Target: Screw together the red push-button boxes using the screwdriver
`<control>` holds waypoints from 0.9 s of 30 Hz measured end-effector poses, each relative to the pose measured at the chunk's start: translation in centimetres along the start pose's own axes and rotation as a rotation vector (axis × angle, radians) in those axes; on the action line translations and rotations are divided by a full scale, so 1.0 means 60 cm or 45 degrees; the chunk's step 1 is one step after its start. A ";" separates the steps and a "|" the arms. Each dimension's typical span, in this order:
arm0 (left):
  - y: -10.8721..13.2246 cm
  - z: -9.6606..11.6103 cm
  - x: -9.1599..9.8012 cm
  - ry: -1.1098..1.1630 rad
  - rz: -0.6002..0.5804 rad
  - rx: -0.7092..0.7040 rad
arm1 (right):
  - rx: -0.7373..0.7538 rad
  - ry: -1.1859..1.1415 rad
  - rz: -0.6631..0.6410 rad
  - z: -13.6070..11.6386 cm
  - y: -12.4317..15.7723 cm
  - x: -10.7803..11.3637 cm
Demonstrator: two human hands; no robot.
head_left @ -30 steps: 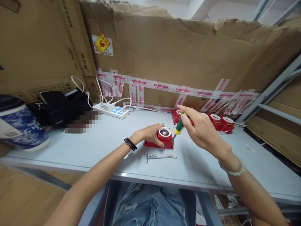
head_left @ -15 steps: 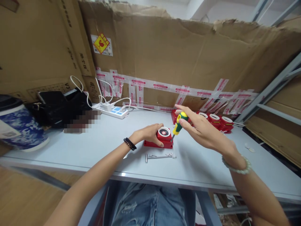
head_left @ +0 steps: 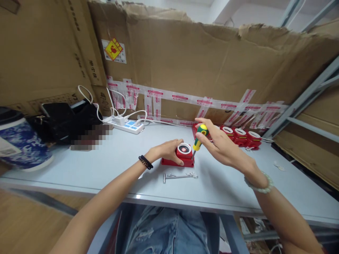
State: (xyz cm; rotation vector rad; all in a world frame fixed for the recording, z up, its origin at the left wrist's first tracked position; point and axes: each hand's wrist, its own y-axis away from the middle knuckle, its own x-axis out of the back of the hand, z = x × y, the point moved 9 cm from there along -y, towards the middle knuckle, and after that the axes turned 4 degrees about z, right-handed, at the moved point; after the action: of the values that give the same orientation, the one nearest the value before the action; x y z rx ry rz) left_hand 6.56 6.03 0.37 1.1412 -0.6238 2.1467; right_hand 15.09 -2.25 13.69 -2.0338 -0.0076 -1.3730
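On the table lies a red block-shaped unit [head_left: 188, 162] with a white ring and a dark round face on top. My left hand [head_left: 169, 150] is wrapped around its left side and holds it down. A screwdriver [head_left: 199, 137] with a green and yellow handle leans in my right hand [head_left: 222, 146], gripped between thumb and fingers. Its tip meets the right end of the red unit, where I cannot make out a screw. In front of the unit lie a T-shaped metal tool [head_left: 177, 176] and several small screws [head_left: 191, 175].
A row of similar red units [head_left: 239, 137] stands at the back right. A white power strip [head_left: 128, 126] with plugs and cables sits at the back. Left of it are a black bag [head_left: 88, 114] and a blue-white cup [head_left: 22, 144]. Cardboard [head_left: 185, 56] walls the back.
The screwdriver's handle and my right hand have shifted slightly left, and the handle has turned in my fingers. My left hand stays on the red unit.
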 end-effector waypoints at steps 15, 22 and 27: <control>0.001 0.001 0.000 -0.034 -0.008 0.000 | -0.178 0.386 0.521 0.021 0.000 0.021; -0.001 -0.002 -0.002 -0.048 0.004 -0.025 | 0.080 -0.314 -0.247 0.018 0.006 -0.008; 0.001 0.001 -0.001 -0.030 -0.002 -0.025 | 0.073 -0.194 -0.190 0.015 -0.001 0.009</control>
State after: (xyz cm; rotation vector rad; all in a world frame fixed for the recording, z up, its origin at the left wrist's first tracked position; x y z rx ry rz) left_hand 6.57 5.94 0.35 1.1579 -0.6534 2.1238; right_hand 16.05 -1.92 13.99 -2.1203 -0.2679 -1.2872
